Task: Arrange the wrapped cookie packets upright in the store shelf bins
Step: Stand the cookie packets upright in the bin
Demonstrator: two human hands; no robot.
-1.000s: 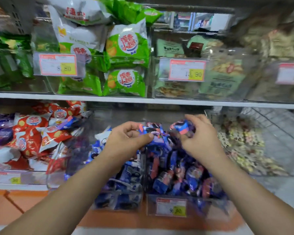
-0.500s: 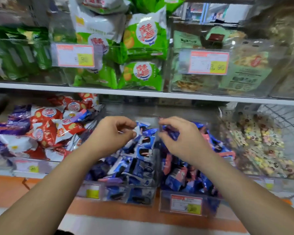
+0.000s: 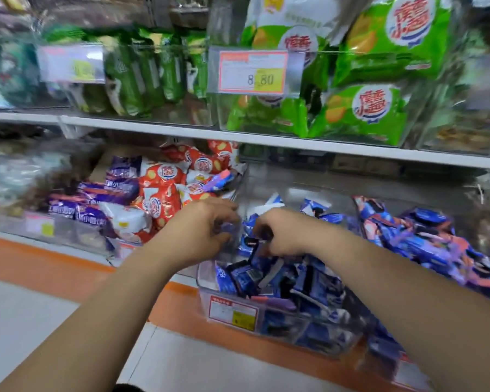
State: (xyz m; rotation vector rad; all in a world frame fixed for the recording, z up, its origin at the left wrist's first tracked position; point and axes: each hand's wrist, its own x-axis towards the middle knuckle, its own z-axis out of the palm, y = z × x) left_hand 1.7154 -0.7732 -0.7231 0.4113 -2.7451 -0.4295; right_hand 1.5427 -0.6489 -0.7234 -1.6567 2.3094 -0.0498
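Blue wrapped cookie packets (image 3: 303,281) fill a clear plastic bin (image 3: 266,318) on the lower shelf, lying at mixed angles. Both hands reach into the back left of this bin. My left hand (image 3: 201,230) has its fingers curled around a blue packet at the bin's left wall. My right hand (image 3: 283,233) pinches dark blue packets beside it, a finger's width from the left hand. A second bin to the right holds more blue and pink packets (image 3: 425,241).
Red and purple snack packs (image 3: 159,190) are heaped in the bin to the left. The upper shelf (image 3: 238,134) carries green packs (image 3: 365,111) behind a price tag (image 3: 252,72). An orange shelf base (image 3: 54,261) and a pale floor lie below.
The view has swung left and the picture is blurred. Both hands have moved from the middle bins down into the left blue-packet bin and drawn closer together.
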